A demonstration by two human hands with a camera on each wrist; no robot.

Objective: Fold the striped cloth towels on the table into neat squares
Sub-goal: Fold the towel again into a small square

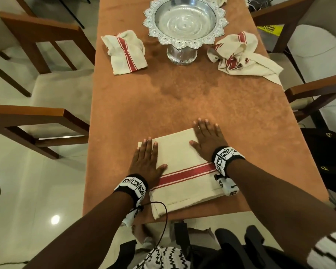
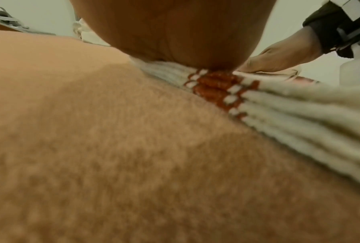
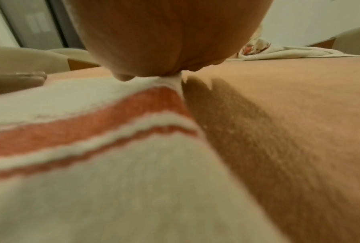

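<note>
A cream towel with a red stripe (image 1: 184, 171) lies folded into a flat rectangle near the table's front edge. My left hand (image 1: 146, 160) lies flat on its left edge, fingers straight, partly on the tablecloth. My right hand (image 1: 208, 138) presses flat on its far right corner, fingers spread. In the left wrist view the towel's stacked layers (image 2: 278, 105) show edge-on under my palm (image 2: 175, 29). The right wrist view shows the red stripe (image 3: 81, 128) beneath my palm (image 3: 164, 36). Two more striped towels lie further back: a loosely folded one (image 1: 124, 52) at left, a crumpled one (image 1: 241, 55) at right.
A silver pedestal bowl (image 1: 184, 26) stands at the far centre of the orange-covered table (image 1: 182, 101). Wooden chairs (image 1: 37, 35) flank both sides. A black bag (image 1: 326, 162) sits at the right. Another cloth (image 1: 220, 0) peeks from behind the bowl.
</note>
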